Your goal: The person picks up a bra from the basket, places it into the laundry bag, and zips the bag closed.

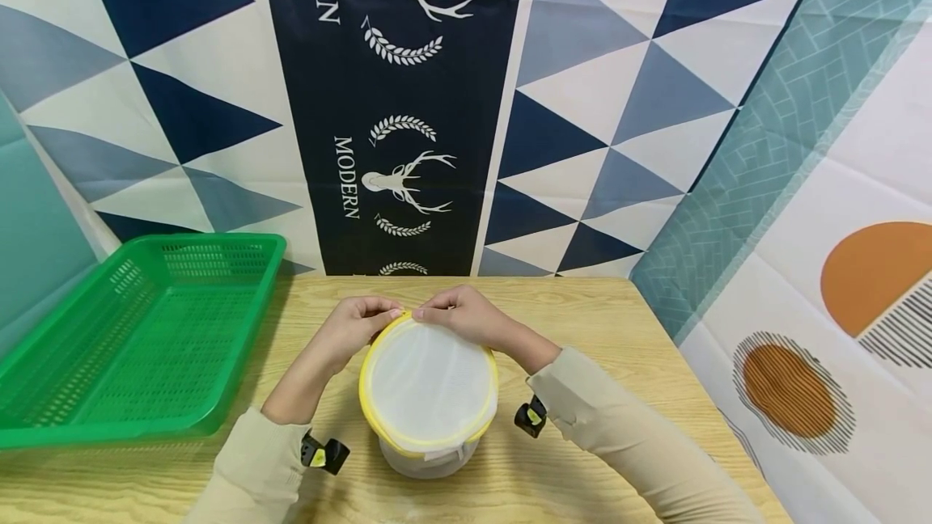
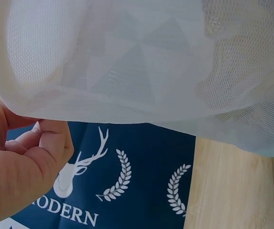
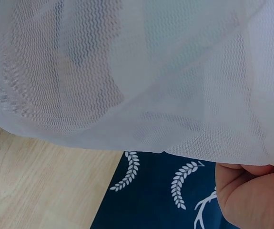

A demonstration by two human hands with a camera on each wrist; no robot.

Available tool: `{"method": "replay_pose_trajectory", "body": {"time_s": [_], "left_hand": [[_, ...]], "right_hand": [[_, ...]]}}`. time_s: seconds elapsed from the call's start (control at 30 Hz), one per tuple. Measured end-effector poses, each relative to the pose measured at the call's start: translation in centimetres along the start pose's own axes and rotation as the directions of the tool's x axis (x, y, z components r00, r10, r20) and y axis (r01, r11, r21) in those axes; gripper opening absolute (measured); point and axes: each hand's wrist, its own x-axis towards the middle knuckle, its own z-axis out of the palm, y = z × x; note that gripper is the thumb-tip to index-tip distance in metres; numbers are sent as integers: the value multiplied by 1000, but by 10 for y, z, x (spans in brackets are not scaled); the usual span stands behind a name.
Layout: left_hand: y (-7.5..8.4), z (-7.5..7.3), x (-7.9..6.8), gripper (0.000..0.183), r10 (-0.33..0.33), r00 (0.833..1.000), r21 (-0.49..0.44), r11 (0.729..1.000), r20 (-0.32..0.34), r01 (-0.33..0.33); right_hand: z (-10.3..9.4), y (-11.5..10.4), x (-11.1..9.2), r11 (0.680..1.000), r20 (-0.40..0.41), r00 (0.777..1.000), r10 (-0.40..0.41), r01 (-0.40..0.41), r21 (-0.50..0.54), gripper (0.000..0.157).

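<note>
A round white mesh laundry bag [image 1: 431,382] with yellow trim [image 1: 366,399] stands upright in front of me, its flat top facing up. At the far edge of that top, my left hand [image 1: 354,335] pinches the yellow trim between thumb and fingers. Just to the right, my right hand [image 1: 466,315] pinches the same trim, the fingertips of both hands close together. In the left wrist view the sheer mesh side [image 2: 141,71] hangs beside the curled fingers. The right wrist view has the mesh wall [image 3: 127,86] filling most of it, with the right hand low at the corner.
A green plastic basket [image 1: 138,419] with perforated sides stands at the left of the wooden table [image 1: 582,322]. Behind the table hangs a patterned cloth [image 1: 408,87] with triangles and deer heads. Another printed cloth [image 1: 823,184] borders the right side.
</note>
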Motion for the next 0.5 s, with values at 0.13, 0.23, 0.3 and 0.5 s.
{"method": "replay_pose_trajectory", "body": {"time_s": [0.13,0.23,0.3,0.5], "left_hand": [[0,-1,-1,25,-5,1000,-6,1000,-1,5],[0,-1,-1,24,-6,1000,-10,1000,0,6],[0,-1,-1,24,-10,1000,-13,1000,-6,10],[-3,-2,-1,24,-4,1000,-7,1000,-1,4]], "right_hand": [[1,-2,-1,1000,-5,1000,16,-16,3,23],[1,-3,-2,1000,-7,1000,19,-19,3,23],[0,-2,-2,1000,-14,1000,24,-24,3,23],[0,10,4,1000,-28,999,26,-26,18,23]]}}
